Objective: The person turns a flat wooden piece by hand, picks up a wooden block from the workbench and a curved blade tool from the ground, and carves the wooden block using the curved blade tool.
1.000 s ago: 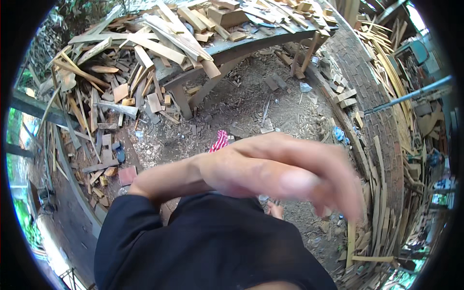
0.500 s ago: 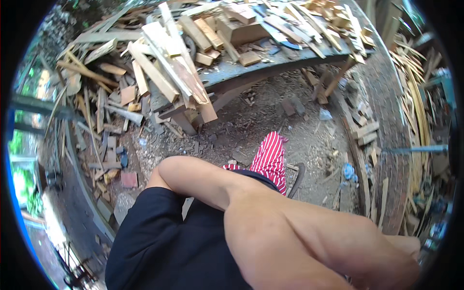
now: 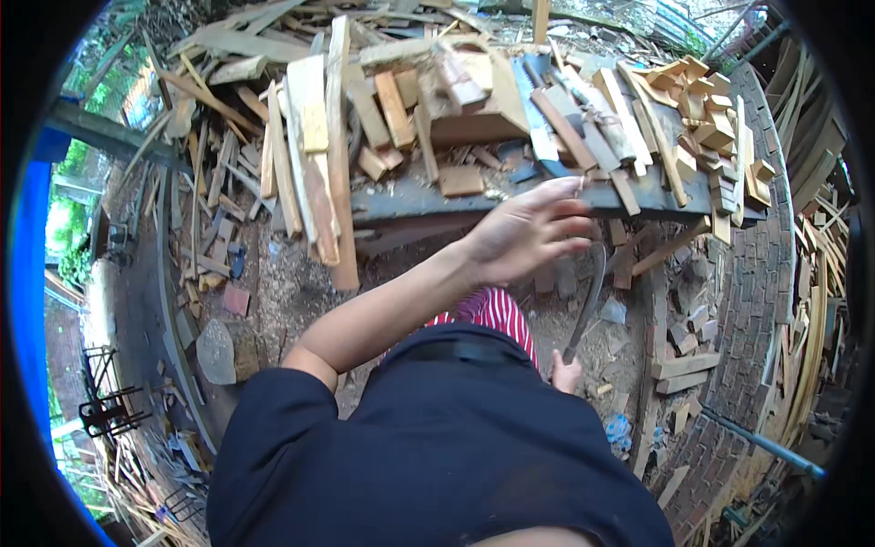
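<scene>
Fingers (image 3: 561, 223) of the left hand (image 3: 524, 237) spread loose and hold nothing, just below the dark bench (image 3: 510, 196) heaped with wood offcuts (image 3: 392, 109), while the right hand (image 3: 567, 374), low beside the torso, is clenched around a curved dark blade (image 3: 588, 296).

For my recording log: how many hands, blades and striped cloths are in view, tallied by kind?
Hands: 2, the left hand, open, and the right hand, its grip closed on the blade
Blade, curved: 1
Striped cloth, red and white: 1
Total: 4
</scene>
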A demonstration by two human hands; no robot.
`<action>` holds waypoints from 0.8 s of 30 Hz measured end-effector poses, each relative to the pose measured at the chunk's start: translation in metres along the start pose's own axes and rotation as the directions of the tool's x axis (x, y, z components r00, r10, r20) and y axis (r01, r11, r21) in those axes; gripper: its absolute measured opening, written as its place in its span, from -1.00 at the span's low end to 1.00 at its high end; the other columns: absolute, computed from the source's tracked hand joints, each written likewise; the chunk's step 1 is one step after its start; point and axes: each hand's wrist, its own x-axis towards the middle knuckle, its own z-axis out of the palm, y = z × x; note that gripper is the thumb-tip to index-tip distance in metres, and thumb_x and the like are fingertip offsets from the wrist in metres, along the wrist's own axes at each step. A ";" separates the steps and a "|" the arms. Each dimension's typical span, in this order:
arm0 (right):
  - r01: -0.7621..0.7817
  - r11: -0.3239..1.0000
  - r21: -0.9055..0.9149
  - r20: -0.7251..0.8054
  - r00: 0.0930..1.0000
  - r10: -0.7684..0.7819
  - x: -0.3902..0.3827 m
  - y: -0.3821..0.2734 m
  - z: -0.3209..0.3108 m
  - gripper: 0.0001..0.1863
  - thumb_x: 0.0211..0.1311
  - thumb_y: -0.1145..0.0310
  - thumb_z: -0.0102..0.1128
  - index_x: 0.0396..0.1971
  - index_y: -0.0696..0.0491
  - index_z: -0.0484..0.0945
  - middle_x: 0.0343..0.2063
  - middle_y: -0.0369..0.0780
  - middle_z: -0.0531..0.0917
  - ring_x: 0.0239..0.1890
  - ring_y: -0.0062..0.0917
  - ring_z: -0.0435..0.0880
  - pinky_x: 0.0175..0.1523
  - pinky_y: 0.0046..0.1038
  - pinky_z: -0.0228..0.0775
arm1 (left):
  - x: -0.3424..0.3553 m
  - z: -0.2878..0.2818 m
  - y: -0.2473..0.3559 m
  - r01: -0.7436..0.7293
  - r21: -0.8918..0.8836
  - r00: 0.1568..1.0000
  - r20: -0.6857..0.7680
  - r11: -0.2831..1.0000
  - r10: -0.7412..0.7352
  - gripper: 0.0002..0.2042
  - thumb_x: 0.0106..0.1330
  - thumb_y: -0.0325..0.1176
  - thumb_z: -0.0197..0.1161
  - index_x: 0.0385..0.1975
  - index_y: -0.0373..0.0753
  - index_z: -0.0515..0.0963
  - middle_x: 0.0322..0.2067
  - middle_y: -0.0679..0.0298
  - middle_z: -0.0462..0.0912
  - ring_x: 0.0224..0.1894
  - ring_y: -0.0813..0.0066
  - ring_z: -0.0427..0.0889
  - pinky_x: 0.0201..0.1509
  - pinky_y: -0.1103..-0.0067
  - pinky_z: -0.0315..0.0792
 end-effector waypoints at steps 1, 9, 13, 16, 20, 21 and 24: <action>0.058 0.998 0.017 0.021 0.998 -0.058 0.031 -0.013 -0.017 -0.59 0.04 0.05 0.39 -0.40 0.14 0.61 -0.55 -0.08 0.66 -0.44 -0.28 0.67 -0.27 -0.23 0.43 | 0.025 -0.041 0.000 0.012 -0.075 0.997 -0.076 0.997 -0.017 -0.53 0.38 -0.17 0.19 0.24 -0.14 0.30 0.04 0.22 0.39 0.05 0.38 0.46 0.20 0.35 0.44; 0.405 0.912 -0.068 0.049 0.914 -0.402 0.118 -0.174 -0.084 -0.56 0.12 0.01 0.32 -0.31 0.14 0.62 -0.44 -0.05 0.71 -0.33 -0.21 0.72 -0.20 -0.26 0.48 | 0.147 -0.174 0.050 -0.336 -0.041 0.618 -0.763 0.941 0.187 0.03 0.08 -0.02 0.47 0.44 -0.12 -0.12 0.33 0.15 0.13 0.26 0.23 0.29 0.29 0.24 0.33; 0.495 0.869 -0.011 0.067 0.867 -0.493 0.124 -0.206 -0.064 -0.58 0.13 0.05 0.33 -0.26 0.14 0.63 -0.44 -0.06 0.71 -0.34 -0.24 0.73 -0.20 -0.29 0.48 | 0.192 -0.205 0.083 -0.390 0.059 0.522 -0.808 0.919 0.274 -0.03 0.12 0.05 0.41 0.42 -0.15 -0.06 0.44 0.14 -0.06 0.45 0.20 0.02 0.37 0.22 0.23; 0.494 0.867 0.070 0.137 0.856 -0.499 0.109 -0.251 -0.055 -0.62 0.12 0.10 0.35 -0.33 0.15 0.61 -0.54 -0.10 0.67 -0.47 -0.38 0.68 -0.30 -0.34 0.44 | 0.203 -0.232 0.103 -0.461 0.093 0.481 -0.810 0.882 0.337 -0.28 0.16 -0.05 0.41 0.23 -0.19 0.22 0.19 0.14 0.29 0.29 0.20 0.28 0.31 0.19 0.28; 0.590 0.807 0.035 0.070 0.804 -0.591 0.103 -0.295 -0.037 -0.64 0.10 0.10 0.35 -0.43 0.14 0.57 -0.60 -0.07 0.63 -0.51 -0.23 0.67 -0.36 -0.30 0.42 | 0.198 -0.260 0.112 -0.376 0.294 0.430 -0.785 0.879 0.447 -0.52 0.20 -0.23 0.37 0.05 -0.20 0.36 -0.14 0.23 0.58 -0.25 0.38 0.63 0.06 0.31 0.50; 0.588 0.808 0.009 0.073 0.806 -0.587 0.113 -0.294 -0.031 -0.63 0.10 0.09 0.35 -0.44 0.14 0.57 -0.61 -0.06 0.62 -0.51 -0.20 0.67 -0.37 -0.30 0.41 | 0.187 -0.232 0.117 -0.348 0.351 0.408 -0.778 0.869 0.478 -0.59 0.23 -0.24 0.35 -0.04 -0.24 0.34 -0.22 0.20 0.60 -0.09 0.33 0.61 -0.01 0.38 0.55; 0.596 0.803 0.017 0.154 0.792 -0.591 0.114 -0.345 -0.029 -0.67 0.10 0.16 0.35 -0.45 0.16 0.56 -0.64 -0.06 0.60 -0.54 -0.22 0.66 -0.40 -0.32 0.40 | 0.141 -0.200 0.150 -0.321 0.588 0.310 -0.676 0.743 0.669 -0.68 0.20 -0.34 0.34 -0.21 -0.17 0.29 -0.25 0.31 0.45 -0.24 0.48 0.54 -0.24 0.46 0.62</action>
